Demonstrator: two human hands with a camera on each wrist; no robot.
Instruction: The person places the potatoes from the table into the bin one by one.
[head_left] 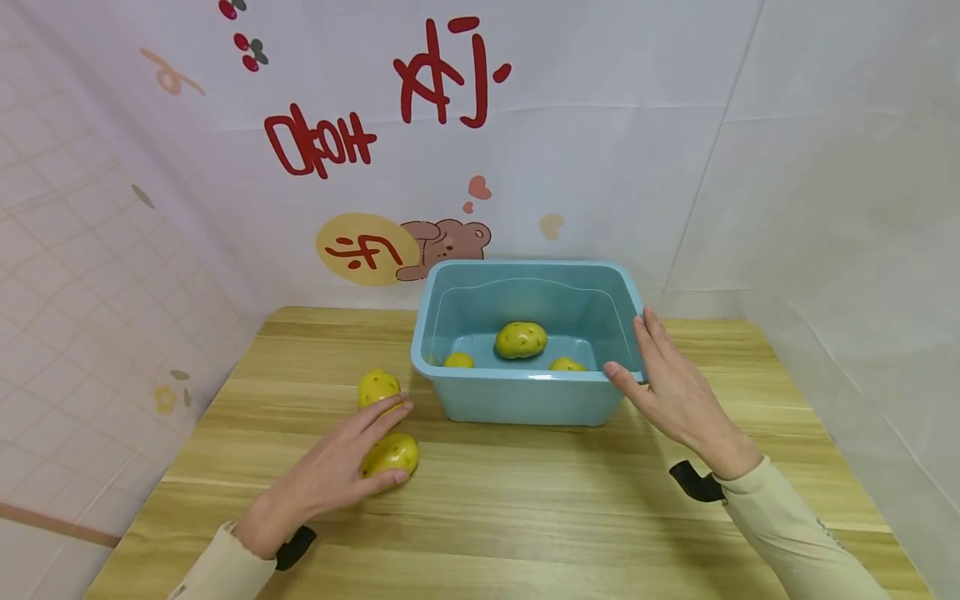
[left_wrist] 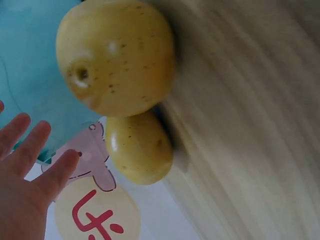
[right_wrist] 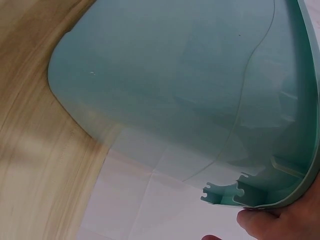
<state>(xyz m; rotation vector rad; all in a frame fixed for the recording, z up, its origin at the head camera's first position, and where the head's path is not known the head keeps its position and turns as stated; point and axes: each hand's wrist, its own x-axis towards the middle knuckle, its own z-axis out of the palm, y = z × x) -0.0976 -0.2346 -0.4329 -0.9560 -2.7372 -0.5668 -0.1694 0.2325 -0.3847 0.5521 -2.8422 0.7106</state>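
Observation:
My left hand [head_left: 337,458] hovers over the nearer yellow potato [head_left: 397,454] on the table, thumb and fingers spread apart. A second potato [head_left: 378,387] lies just behind it, partly covered by the fingertips. In the left wrist view the fingers stand extended beside the nearer potato [left_wrist: 117,57], with a gap between. My right hand [head_left: 678,400] rests on the right front corner of a light blue plastic bin [head_left: 517,400], its fingers straight along the rim. Inside the bin are a whole potato [head_left: 521,340] and two others partly hidden by the front wall.
The bin stands on a wood-grain table [head_left: 510,517]. Behind it rises a white wall covering [head_left: 600,158] with red characters and a cartoon bear [head_left: 453,242]. More pale covering closes off the left and right sides.

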